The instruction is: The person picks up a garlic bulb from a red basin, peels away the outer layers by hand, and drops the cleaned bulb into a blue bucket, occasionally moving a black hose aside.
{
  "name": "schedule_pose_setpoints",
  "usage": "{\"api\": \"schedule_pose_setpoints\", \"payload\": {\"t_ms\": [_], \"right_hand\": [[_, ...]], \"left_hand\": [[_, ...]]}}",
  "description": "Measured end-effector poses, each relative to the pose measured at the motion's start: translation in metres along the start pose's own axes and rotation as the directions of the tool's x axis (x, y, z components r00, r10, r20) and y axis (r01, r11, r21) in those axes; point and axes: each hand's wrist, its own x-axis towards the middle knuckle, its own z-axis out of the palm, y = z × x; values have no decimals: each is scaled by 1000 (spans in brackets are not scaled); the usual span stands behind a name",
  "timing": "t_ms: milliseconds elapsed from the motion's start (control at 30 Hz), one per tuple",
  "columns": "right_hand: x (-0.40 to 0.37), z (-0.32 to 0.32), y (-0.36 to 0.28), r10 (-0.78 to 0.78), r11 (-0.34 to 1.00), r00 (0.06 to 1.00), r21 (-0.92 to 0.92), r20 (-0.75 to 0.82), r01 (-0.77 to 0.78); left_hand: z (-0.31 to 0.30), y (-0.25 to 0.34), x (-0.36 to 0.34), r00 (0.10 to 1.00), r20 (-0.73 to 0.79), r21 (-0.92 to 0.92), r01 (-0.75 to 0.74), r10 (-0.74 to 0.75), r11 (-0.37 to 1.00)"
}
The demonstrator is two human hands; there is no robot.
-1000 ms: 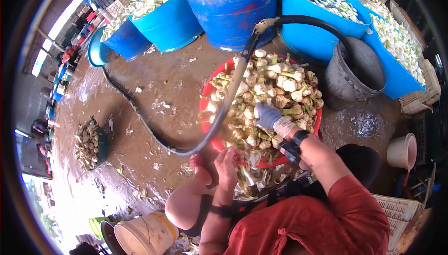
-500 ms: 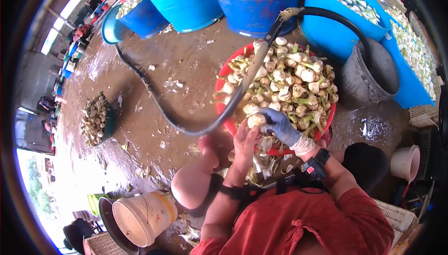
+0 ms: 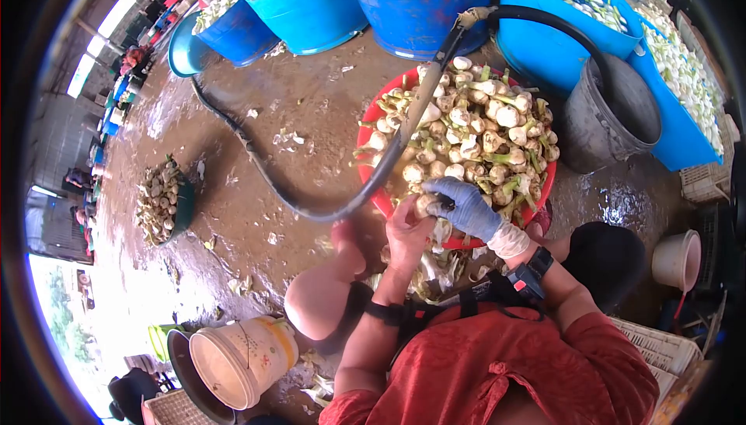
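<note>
A garlic bulb (image 3: 424, 205) is held between my two hands at the near edge of a red tub (image 3: 376, 101). My bare left hand (image 3: 407, 229) has its fingers closed around the bulb's left side. From the right, my right hand (image 3: 471, 209), in a blue glove with a pale cuff, closes over the same bulb. A small dark patch shows near its fingertips; I cannot make out what it is. Behind my hands, muddy garlic bulbs with cut green stems (image 3: 489, 134) are heaped in the tub.
A black hose (image 3: 342, 211) arches across the tub into a grey bucket (image 3: 602, 126). Blue tubs (image 3: 423, 5) of peeled garlic line the back. Garlic skins (image 3: 435, 273) lie before me. A green basket (image 3: 185, 203) of garlic and a white bucket (image 3: 256, 355) stand left.
My left fingers have wrapped further over the garlic bulb, and my gloved right hand has shifted slightly left and covers more of it. The whole view has tilted a little.
</note>
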Motion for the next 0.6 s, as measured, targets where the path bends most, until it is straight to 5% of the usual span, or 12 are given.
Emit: {"api": "schedule_pose_setpoints", "payload": {"t_ms": [100,167,333,400,600], "right_hand": [[-3,10,7,77,995,997,72,-19,-75],[-6,11,2,490,767,868,431,86,-476],[-6,9,8,277,952,961,138,-9,-273],[-2,10,7,-99,989,981,-123,-167,79],[-1,3,-5,-226,902,971,-393,-74,180]], "left_hand": [[2,1,-2,995,-86,-22,-58,56,998],[3,2,-4,987,-81,-187,124,-141,975],[1,-1,-5,985,-37,-235,153,-166,960],[0,1,-6,984,-14,-194,171,-177,966],[4,6,-7,994,1,-138,105,-106,985]]}}
